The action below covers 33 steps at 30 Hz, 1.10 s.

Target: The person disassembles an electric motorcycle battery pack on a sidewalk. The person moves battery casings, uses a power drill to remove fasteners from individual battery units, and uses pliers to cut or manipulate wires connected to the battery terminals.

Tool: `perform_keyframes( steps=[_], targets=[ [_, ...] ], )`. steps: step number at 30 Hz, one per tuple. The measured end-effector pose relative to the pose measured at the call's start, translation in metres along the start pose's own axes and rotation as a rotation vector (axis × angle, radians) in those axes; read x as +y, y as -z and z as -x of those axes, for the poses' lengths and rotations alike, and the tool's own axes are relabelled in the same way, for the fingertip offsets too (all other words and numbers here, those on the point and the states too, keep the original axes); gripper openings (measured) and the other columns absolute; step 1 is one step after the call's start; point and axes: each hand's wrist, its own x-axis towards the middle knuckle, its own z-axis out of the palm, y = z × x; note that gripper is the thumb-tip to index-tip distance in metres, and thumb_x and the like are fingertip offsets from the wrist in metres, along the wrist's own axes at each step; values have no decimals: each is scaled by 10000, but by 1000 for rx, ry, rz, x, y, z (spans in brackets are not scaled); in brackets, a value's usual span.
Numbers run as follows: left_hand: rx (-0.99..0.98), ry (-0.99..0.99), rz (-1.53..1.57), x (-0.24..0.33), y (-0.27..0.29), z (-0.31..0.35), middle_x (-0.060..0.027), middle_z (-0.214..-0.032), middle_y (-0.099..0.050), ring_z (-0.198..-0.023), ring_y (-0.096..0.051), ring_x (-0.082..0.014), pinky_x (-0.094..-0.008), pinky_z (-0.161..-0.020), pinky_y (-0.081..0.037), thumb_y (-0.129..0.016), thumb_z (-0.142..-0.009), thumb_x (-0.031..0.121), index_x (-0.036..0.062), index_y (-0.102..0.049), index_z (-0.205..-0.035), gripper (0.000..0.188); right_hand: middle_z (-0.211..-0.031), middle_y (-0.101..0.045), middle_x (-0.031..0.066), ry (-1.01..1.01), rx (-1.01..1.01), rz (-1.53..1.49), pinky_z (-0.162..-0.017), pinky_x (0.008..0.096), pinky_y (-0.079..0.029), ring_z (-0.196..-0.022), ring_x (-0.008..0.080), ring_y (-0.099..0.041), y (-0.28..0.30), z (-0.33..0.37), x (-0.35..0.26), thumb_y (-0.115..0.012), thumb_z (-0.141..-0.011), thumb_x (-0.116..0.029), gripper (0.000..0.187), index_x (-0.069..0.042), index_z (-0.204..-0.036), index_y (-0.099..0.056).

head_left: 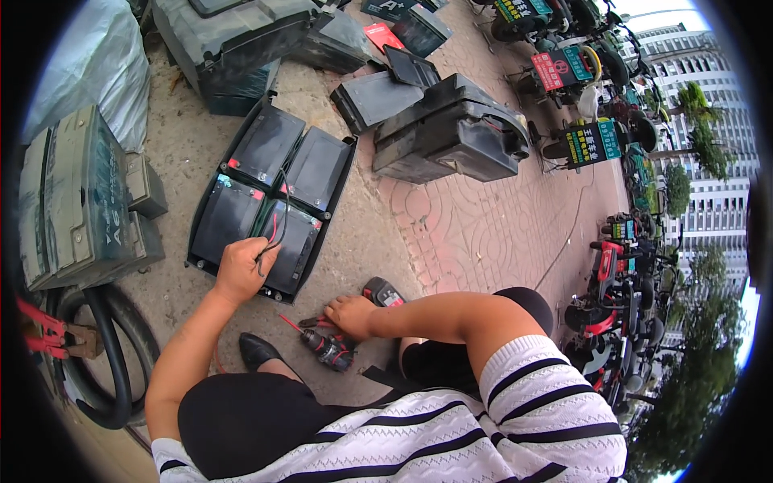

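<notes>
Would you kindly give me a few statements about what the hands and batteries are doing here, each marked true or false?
1. The left hand grips a black wire over the batteries. True.
2. The tray holds four black batteries. True.
3. The right hand rests on a battery. False: it is down on the ground by a small red and black power tool.
4. Both hands share the wire. False: only the left holds it.
5. The batteries stand stacked. False: they lie side by side in the tray.
</notes>
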Motion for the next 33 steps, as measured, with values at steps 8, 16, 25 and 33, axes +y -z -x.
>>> perform_keyframes(
  steps=[8,16,25,33],
  targets=[
    [-12,121,0,-4,-2,3,-214,-660,-504,-606,-502,-420,-413,-524,-403,-665,-882,126,-18,-485,-699,295,-1025,-642,116,78,46,50,-880,395,-502,-1015,307,-608,81,-12,30,-645,-791,-221,272,-41,-995,-636],
    [6,93,-7,-1,-2,2,-176,-603,-419,-524,-410,-340,-385,-498,-344,-637,-899,90,-21,-421,-670,334,-984,-619,85,-160,428,477,-933,394,-430,-1028,266,-568,228,15,123,-603,-756,-156,216,-66,-951,-624],
    [-27,122,-26,-6,-4,2,-191,-635,-471,-566,-481,-369,-390,-522,-382,-644,-885,100,-29,-479,-693,284,-1346,-533,84,-662,1010,680,-1091,431,-308,-1273,282,-462,315,62,189,-661,-818,-382,513,-85,-1229,-584],
    [-53,162,-6,-6,0,5,-176,-625,-460,-558,-487,-355,-388,-521,-379,-643,-868,78,-35,-485,-693,262,-1181,-635,147,-735,919,557,-983,421,-422,-1151,313,-577,329,73,223,-637,-829,-468,591,-86,-1275,-564]
  ],
)
